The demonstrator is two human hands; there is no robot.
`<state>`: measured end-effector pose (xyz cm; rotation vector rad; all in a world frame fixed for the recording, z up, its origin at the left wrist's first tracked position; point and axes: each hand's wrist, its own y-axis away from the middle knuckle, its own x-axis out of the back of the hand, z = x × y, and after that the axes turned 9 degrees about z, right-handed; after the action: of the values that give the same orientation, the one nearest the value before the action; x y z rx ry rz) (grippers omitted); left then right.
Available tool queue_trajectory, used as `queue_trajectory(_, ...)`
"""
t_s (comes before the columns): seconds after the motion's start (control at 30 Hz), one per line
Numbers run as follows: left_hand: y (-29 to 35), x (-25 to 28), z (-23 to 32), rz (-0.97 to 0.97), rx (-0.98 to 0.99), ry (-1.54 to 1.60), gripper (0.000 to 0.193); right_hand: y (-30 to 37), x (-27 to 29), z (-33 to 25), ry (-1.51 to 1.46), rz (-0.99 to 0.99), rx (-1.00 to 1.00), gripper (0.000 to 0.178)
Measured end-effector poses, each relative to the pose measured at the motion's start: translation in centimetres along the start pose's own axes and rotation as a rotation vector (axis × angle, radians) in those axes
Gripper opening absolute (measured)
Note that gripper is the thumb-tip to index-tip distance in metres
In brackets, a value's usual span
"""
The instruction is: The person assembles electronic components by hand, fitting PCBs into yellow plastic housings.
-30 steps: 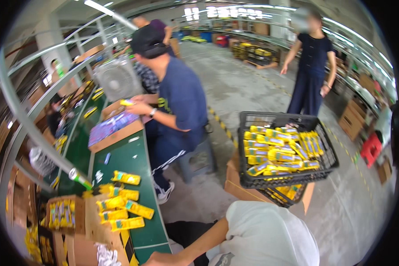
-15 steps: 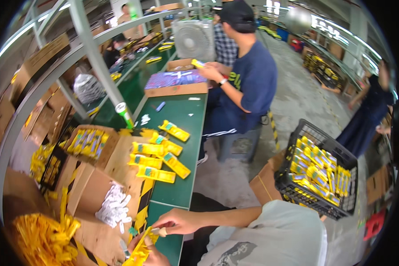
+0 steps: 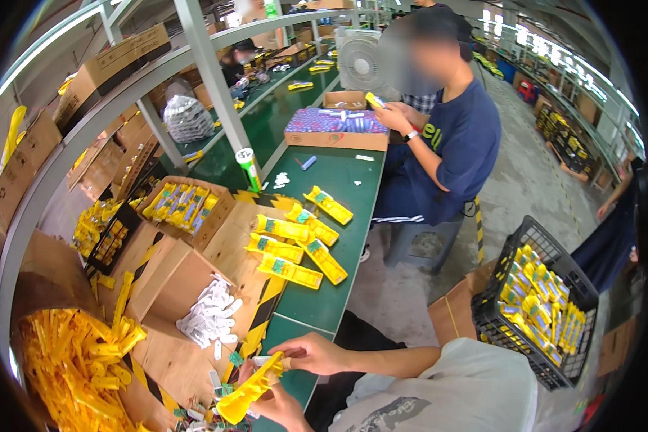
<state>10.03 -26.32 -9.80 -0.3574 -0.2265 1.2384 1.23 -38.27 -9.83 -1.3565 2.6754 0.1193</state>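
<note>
Over the front of the green table, my left hand (image 3: 281, 407) grips a long yellow plastic casing (image 3: 246, 394) from below. My right hand (image 3: 315, 354) pinches the casing's upper end between thumb and fingers. A small whitish piece (image 3: 262, 360) shows beside that end; whether it is fixed to the casing I cannot tell. Just left of my hands lie a small green circuit board (image 3: 235, 358) and several loose small parts (image 3: 194, 416). Beyond my hands, several yellow casings with green boards (image 3: 289, 271) lie in a cluster on the table.
An open carton (image 3: 164, 282) spills white plastic pieces (image 3: 212, 311); yellow parts (image 3: 72, 367) are heaped at the lower left. A green-and-white can (image 3: 248, 170) stands by the metal post. A co-worker (image 3: 446, 137) sits ahead. A black crate (image 3: 590, 302) of filled casings is at right.
The view has swung left, so the scene sits further right. The casing in my hands has been raised and tilted, showing more of its length. Both hands remain on it.
</note>
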Motion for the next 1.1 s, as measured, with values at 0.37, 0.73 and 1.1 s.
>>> queue_trajectory(0.37, 0.9, -2.0, 0.7, 0.202, -0.188, -0.146, 0.02, -0.6, -0.4, 1.1, -0.095, 0.062, -0.047, 0.036)
queue_trajectory(0.73, -1.3, -1.6, 1.2, -0.026, -0.267, -0.218, 0.021, -2.4, 0.7, 1.4, 0.096, 0.055, 0.024, 0.01)
queue_trajectory(1.1, -5.7, 2.6, 2.5, 0.217, -0.017, 0.034, 0.032, -2.7, 0.0, -0.8, 0.326, -0.089, 0.378, 0.016)
